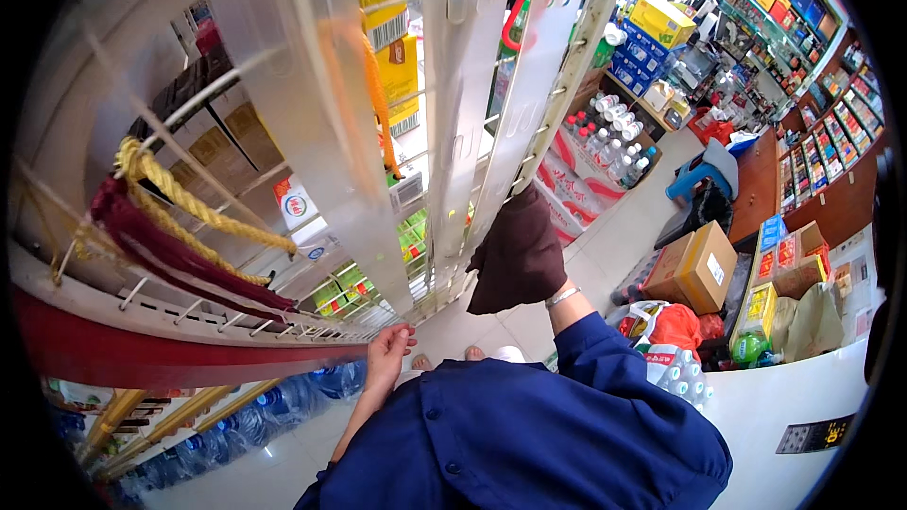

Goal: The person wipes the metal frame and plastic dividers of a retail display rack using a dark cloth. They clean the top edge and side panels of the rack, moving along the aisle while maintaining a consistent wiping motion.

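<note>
A dark brown cloth (521, 255) covers my right hand, which grips it from beneath; the fingers are hidden. Only the wrist with a silver bracelet (562, 297) shows below it. The cloth meets the edge of a white wire rack (560, 88) whose uprights are fitted with translucent plastic strips (460, 85). My left hand (390, 354) is low, by the rack's bottom corner, with loosely bent fingers and nothing in it. A yellow rope (191, 191) and a dark red strap (177, 251) hang on the rack at left.
Yellow boxes (397, 71) stand behind the wires. To the right are packs of bottles (613, 145), a cardboard box (691, 269), a blue plastic stool (705, 170) and a wooden counter (755, 184). Large water bottles (283, 400) stand low on the left. Pale floor tiles (602, 248) lie between.
</note>
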`<action>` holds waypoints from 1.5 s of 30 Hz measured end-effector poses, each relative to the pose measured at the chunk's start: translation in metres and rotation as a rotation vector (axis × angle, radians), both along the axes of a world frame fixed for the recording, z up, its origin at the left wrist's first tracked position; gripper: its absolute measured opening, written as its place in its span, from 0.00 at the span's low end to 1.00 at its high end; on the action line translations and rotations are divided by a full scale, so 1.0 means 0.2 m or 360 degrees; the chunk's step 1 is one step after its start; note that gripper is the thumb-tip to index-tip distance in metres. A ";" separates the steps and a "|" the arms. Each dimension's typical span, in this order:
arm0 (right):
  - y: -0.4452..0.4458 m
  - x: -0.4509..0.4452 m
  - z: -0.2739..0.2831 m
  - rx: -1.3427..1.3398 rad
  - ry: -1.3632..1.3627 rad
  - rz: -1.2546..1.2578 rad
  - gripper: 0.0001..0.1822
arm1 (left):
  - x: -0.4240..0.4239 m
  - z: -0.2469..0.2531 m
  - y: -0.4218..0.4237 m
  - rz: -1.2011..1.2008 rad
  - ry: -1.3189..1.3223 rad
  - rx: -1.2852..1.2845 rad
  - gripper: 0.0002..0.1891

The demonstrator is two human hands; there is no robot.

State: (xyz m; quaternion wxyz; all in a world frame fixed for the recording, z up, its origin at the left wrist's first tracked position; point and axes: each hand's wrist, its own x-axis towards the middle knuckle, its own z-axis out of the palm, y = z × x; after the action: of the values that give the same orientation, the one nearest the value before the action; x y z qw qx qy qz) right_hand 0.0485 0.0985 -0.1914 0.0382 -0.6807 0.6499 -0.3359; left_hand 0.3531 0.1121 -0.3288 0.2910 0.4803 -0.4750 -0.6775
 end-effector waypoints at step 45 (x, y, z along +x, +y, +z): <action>0.00 0.14 0.21 0.0323 0.0375 -0.0163 0.18 | 0.08 -0.07 0.13 0.0096 0.0006 0.0044 0.15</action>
State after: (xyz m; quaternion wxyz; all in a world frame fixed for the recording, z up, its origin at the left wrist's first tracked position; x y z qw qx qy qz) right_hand 0.0772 0.0994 -0.1500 0.0131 -0.6739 0.7144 -0.1880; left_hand 0.3683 0.1389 -0.3429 0.3056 0.4971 -0.4504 -0.6758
